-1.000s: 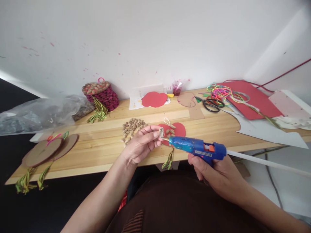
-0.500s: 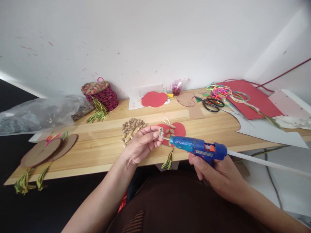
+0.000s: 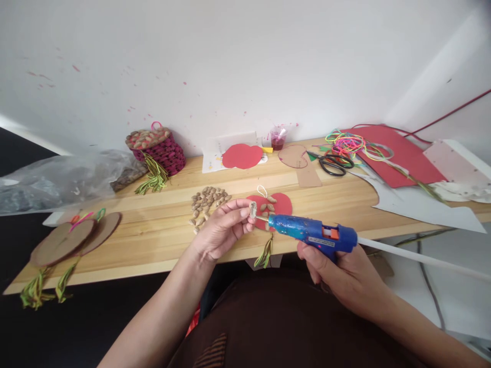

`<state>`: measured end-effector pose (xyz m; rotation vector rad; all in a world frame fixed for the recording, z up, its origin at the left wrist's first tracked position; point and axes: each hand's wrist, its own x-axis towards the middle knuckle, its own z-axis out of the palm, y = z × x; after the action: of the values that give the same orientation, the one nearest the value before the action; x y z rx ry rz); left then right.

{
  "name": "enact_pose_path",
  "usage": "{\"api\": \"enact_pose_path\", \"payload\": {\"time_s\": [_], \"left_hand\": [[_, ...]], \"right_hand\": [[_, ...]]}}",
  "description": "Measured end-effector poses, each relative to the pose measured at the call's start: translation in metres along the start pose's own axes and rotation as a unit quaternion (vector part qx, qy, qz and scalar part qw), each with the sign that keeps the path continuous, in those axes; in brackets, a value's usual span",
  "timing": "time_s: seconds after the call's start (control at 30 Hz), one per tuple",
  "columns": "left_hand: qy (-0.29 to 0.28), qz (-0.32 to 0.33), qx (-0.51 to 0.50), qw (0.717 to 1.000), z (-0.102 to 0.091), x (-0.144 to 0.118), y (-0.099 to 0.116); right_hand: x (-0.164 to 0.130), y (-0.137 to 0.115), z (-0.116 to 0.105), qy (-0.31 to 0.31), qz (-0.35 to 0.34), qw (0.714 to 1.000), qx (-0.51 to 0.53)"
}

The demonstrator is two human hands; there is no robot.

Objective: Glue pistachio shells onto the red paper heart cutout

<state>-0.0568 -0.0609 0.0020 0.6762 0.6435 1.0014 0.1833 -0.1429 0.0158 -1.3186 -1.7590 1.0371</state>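
Between thumb and fingers, my left hand (image 3: 226, 225) pinches a small pale brown shell (image 3: 252, 208), perhaps a nutshell, its hollow side towards the right. My right hand (image 3: 333, 271) is wrapped round the handle of a blue glue gun (image 3: 307, 230), a long white glue stick (image 3: 418, 257) jutting from its back. The metal nozzle is at the shell's lower edge; whether it touches, I cannot tell. Behind the hands lies a red heart-shaped card (image 3: 283, 204) bearing several shells, with a white loop on top and a green tassel (image 3: 264, 252) below. A pile of shells (image 3: 209, 198) lies beyond my left hand.
On the left are brown oval boards (image 3: 63, 240) with tassels, a plastic bag (image 3: 65, 179) and a purple woven basket (image 3: 161, 153). At the back stand a cup of red liquid (image 3: 278, 139) and a red cutout (image 3: 242, 156). Scissors (image 3: 333, 165) and tangled colourful cords (image 3: 347, 143) lie right.
The glue gun and the shell keep almost the same places, with the nozzle still at the shell. The whole view has shifted very slightly.
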Motion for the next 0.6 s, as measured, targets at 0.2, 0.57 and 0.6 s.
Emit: {"api": "enact_pose_path", "payload": {"time_s": [0.2, 0.57, 0.6], "left_hand": [[0.004, -0.006, -0.003, 1.0, 0.0009, 0.0007, -0.0017], [0.012, -0.015, -0.002, 1.0, 0.0004, 0.0042, -0.003], [0.012, -0.015, -0.001, 1.0, 0.0003, 0.0046, -0.0031]], "right_hand": [[0.0, 0.0001, -0.0018, -0.002, -0.008, 1.0, -0.001], [0.0041, 0.0002, -0.0025, 0.007, -0.031, 0.999, -0.016], [0.0046, 0.0, -0.0026, 0.009, -0.033, 0.999, -0.019]]}}
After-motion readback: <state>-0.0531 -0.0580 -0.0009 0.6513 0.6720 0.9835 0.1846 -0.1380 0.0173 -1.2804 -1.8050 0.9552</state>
